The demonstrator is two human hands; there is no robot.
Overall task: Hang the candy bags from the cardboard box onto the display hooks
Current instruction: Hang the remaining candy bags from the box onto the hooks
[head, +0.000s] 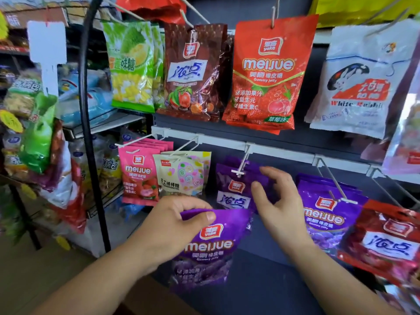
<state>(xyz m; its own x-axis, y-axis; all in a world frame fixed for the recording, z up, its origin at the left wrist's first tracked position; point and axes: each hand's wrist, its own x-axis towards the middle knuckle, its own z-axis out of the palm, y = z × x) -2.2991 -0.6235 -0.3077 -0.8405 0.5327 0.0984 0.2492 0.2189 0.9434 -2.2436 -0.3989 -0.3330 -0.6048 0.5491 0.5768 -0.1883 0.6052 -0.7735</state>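
My left hand [179,226] grips the top edge of a purple Meijue gummy bag [204,251], held in front of the lower row of hooks. My right hand [276,198] is raised with loosely spread fingers just right of a white display hook [241,165]. That hook carries a dark purple candy bag [231,192], and my fingers are close to its upper right corner. More purple Meijue bags [327,214] hang on the hook to the right. The cardboard box is out of view.
The upper row holds a green durian candy bag [131,64], a brown bag [193,71], a red Meijue bag [268,73] and a White Rabbit bag [363,80]. Pink Meijue bags [139,176] and a lollipop bag [181,173] hang lower left. A black wire rack [87,133] stands at left.
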